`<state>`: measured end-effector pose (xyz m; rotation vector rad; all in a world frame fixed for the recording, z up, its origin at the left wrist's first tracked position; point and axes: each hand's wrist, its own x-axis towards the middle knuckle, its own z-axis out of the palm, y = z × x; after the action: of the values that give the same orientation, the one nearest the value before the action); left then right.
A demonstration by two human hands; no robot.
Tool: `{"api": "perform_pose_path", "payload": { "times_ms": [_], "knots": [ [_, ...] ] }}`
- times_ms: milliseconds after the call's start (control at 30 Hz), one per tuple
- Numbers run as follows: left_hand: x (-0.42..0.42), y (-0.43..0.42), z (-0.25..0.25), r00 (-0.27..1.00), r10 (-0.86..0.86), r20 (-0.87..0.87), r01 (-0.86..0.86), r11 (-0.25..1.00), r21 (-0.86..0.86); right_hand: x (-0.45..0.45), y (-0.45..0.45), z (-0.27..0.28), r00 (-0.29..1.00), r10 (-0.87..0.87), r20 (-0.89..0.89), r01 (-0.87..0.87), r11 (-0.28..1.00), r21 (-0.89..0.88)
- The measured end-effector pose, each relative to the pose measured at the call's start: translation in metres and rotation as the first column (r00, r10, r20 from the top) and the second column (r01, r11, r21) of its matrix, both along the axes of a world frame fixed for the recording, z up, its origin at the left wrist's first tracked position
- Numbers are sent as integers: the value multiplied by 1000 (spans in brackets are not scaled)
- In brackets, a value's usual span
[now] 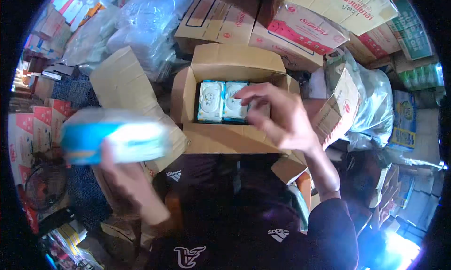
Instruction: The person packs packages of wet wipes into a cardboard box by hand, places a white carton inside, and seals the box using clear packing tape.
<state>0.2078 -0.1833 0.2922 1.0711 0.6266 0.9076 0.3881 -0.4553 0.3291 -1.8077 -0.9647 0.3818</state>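
Observation:
An open cardboard box point(221, 137) stands in front of me with its flaps folded out. Inside lie white-and-teal packs that look like wet wipes, one pack point(210, 103) at the left and another pack point(233, 109) beside it. My right hand point(286, 117) hovers over the box's right side, fingers apart and slightly bent, and hides part of the inside. Out to the left, my left hand point(124, 176) grips a similar wipes pack point(136, 140) from below. Motion blurs both that hand and its pack.
Large cardboard cartons point(221, 16) are stacked behind the box. Clear plastic bags point(145, 25) lie at the back left, and another plastic bag point(373, 96) sits at the right. Red-and-white cartons point(30, 133) stand at the far left.

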Motion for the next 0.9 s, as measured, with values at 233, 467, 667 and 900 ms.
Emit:
{"api": "perform_pose_path", "payload": {
  "times_ms": [233,467,667,900],
  "knots": [
    [106,-132,-36,753,-652,-88,646,758,-89,16,2,-23,947,-289,141,311,935,-172],
    [85,-140,-96,449,-352,-821,894,180,411,71,-48,-148,824,-502,-264,442,860,-255],
    [69,-136,-113,491,-396,-776,864,104,493,91,-44,-209,856,-433,283,505,584,-636],
    [40,-78,-60,357,-668,-653,932,213,292,71,-9,-211,840,194,507,242,702,-670]
  ]
}}
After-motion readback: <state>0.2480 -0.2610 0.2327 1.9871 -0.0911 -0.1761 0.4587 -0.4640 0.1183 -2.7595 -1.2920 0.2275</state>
